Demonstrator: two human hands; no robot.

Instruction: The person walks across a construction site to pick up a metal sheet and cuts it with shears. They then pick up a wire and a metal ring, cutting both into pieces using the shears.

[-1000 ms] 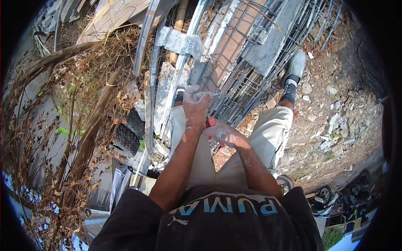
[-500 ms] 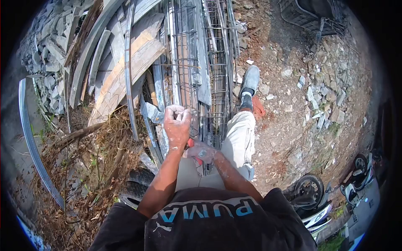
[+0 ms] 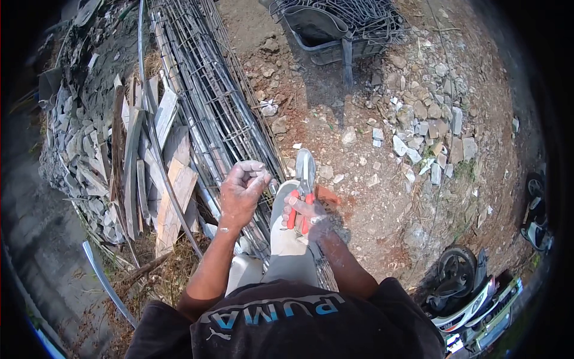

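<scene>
Outdoors, bare dirt ground (image 3: 359, 119) scattered with broken stones (image 3: 418, 128). Long steel mesh cages (image 3: 209, 102) lie beside stacked planks (image 3: 170, 191); a wheelbarrow (image 3: 326, 30) stands beyond, scooters (image 3: 472, 293) at right. Left hand (image 3: 241, 190) is clenched in a fist over the cages, contents unclear; right hand (image 3: 308, 215) grips red-handled pliers (image 3: 302, 185) above the knee.

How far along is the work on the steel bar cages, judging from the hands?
Done: long bar cages lie assembled on the ground. In hand: the right hand grips red-handled pliers; the left hand is closed in a fist above the cages' near end, with something thin and hard to tell in it. Left: I cannot tell which joints remain untied.
</scene>
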